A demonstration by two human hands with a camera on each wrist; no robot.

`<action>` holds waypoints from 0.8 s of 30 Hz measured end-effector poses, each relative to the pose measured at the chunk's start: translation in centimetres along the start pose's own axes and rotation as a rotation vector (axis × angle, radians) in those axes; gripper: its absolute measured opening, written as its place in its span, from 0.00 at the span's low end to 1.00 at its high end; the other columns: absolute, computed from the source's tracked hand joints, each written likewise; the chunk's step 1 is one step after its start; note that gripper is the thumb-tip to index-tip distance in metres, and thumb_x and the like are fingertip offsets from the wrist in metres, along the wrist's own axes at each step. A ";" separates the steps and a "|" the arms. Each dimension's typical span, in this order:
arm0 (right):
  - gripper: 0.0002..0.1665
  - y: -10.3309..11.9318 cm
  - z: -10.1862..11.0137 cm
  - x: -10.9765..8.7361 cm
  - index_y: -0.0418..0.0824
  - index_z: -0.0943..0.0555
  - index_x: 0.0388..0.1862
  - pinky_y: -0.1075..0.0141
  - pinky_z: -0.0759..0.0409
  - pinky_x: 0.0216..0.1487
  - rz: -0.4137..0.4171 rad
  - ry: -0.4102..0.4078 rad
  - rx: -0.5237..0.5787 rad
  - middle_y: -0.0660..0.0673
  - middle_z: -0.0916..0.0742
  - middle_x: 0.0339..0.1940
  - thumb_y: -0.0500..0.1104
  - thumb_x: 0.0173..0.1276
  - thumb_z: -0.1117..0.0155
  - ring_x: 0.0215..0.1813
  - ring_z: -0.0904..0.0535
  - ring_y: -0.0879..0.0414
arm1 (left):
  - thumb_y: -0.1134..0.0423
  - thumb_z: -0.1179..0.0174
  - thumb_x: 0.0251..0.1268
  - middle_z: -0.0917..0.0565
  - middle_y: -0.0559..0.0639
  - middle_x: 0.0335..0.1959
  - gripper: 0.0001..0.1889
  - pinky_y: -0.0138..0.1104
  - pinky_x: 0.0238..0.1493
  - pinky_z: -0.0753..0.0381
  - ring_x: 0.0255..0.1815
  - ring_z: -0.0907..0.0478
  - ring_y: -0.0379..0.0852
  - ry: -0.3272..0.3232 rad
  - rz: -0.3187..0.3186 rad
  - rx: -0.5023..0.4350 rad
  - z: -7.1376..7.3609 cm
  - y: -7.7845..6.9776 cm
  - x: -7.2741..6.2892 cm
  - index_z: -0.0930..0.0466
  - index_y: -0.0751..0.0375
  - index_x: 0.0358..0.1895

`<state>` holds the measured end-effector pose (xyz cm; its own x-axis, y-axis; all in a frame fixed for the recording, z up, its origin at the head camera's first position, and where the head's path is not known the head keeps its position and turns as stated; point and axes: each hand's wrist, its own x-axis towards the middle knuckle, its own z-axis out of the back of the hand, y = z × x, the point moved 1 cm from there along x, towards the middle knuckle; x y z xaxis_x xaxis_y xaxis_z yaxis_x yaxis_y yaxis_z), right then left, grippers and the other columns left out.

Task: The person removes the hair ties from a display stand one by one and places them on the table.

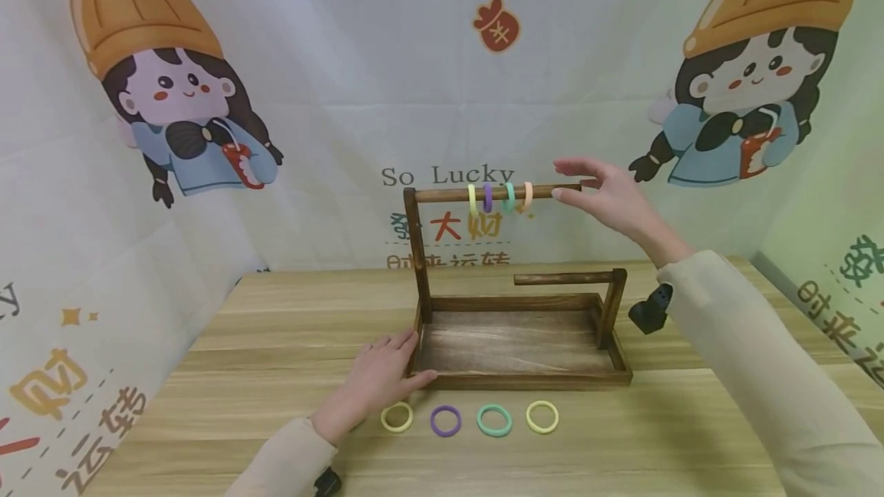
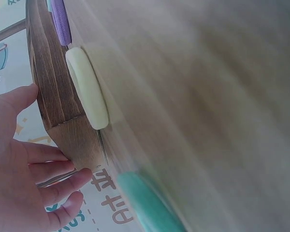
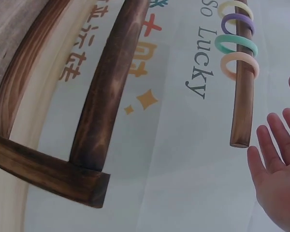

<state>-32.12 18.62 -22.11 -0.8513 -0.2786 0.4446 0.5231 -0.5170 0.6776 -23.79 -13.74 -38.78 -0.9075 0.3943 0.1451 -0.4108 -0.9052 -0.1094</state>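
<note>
A dark wooden rack (image 1: 414,251) has a tray base and two horizontal rods. On its upper rod (image 1: 442,195) hang a yellow ring (image 1: 473,199), a purple ring (image 1: 487,198), a green ring (image 1: 509,197) and a peach ring (image 1: 528,195). My right hand (image 1: 608,198) is at that rod's free end, fingers extended and apart from the rings; in the right wrist view the palm (image 3: 280,188) holds nothing. With relaxed fingers, my left hand (image 1: 380,374) rests against the tray's front left corner, thumb at the front wall (image 2: 53,87).
A lower rod (image 1: 566,278) points left from the tray's right post. On the table (image 1: 276,343), before the tray, lie a yellow ring (image 1: 397,429), a purple ring (image 1: 446,432), a green ring (image 1: 494,433) and another yellow ring (image 1: 542,430). A printed cloth (image 1: 331,60) hangs behind.
</note>
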 end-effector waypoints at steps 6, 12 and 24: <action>0.30 0.3 -0.2 0.9 0.39 0.31 0.59 0.55 0.41 0.58 0.017 0.010 -0.023 0.43 0.26 0.56 0.48 0.59 0.38 0.58 0.35 0.50 | 0.39 0.48 0.55 0.33 0.60 0.59 0.38 0.52 0.49 0.35 0.54 0.35 0.60 0.000 -0.002 -0.007 0.1 0.0 0.1 0.35 0.69 0.59; 0.31 -0.1 -0.8 1.6 0.37 0.33 0.60 0.52 0.38 0.56 0.006 0.075 0.009 0.39 0.28 0.58 0.44 0.58 0.37 0.59 0.36 0.46 | 0.40 0.48 0.55 0.33 0.60 0.58 0.38 0.52 0.49 0.35 0.55 0.35 0.60 0.005 -0.008 -0.007 0.3 -0.1 0.1 0.35 0.70 0.59; 0.34 -0.9 -2.1 2.2 0.36 0.35 0.62 0.57 0.30 0.49 -0.054 0.149 0.058 0.38 0.29 0.58 0.41 0.57 0.36 0.53 0.30 0.48 | 0.39 0.48 0.55 0.34 0.61 0.59 0.39 0.52 0.51 0.36 0.55 0.36 0.61 0.009 -0.009 -0.023 0.1 -0.1 0.0 0.36 0.70 0.60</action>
<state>-34.56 16.72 -22.95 -0.8729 -0.3704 0.3177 0.4740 -0.4885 0.7326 -23.77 -13.64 -38.70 -0.9045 0.4038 0.1372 -0.4206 -0.8978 -0.1303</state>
